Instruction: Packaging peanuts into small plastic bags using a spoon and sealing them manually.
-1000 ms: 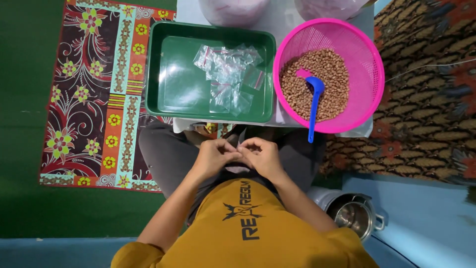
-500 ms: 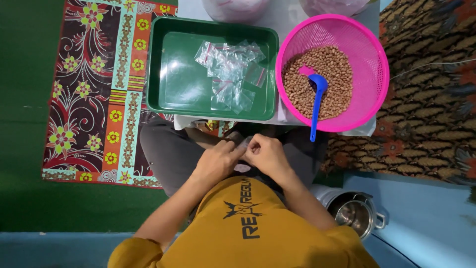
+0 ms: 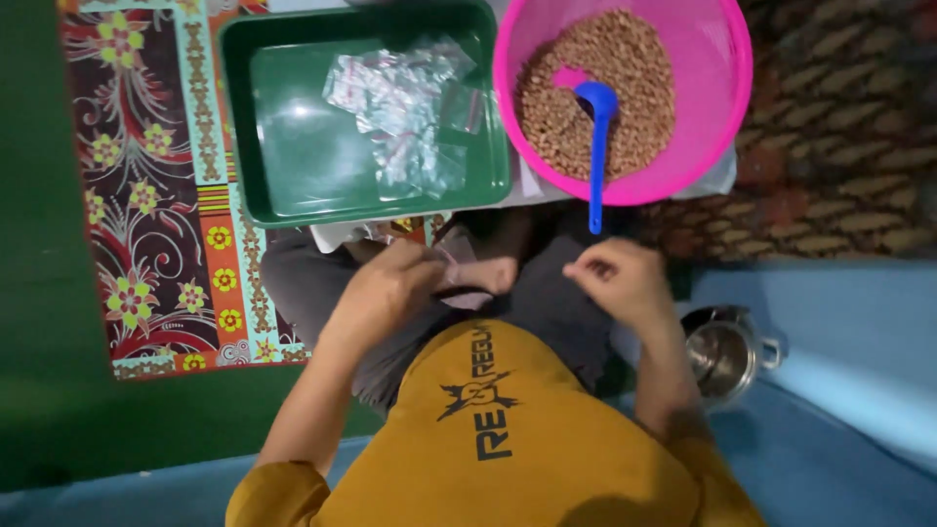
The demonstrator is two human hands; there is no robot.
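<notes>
A patterned rug (image 3: 156,195) with red, orange and floral bands covers the floor on the left, running from far to near beside the seated person's grey-clad legs. On the far side, in front of the knees, sits a green rectangular tray (image 3: 283,185); a loose pile of clear plastic bags (image 3: 405,112) lies in its right half. Just to the right of the tray stands a round pink basin (image 3: 717,98) filled with brown beans (image 3: 605,93), and a blue scoop (image 3: 595,137) rests in the beans with its handle pointing toward the person, over the near rim. Low on the right, well apart from the basin, a small metal pot (image 3: 727,351) stands on the blue floor.

The left hand (image 3: 390,288) rests over the lap, its fingers curled around a small clear bag (image 3: 468,278) that lies against the dark trousers, near the middle. The right hand (image 3: 620,283) hovers just right of it, apart from the bag, fingers loosely curled inward and empty as far as can be seen.
</notes>
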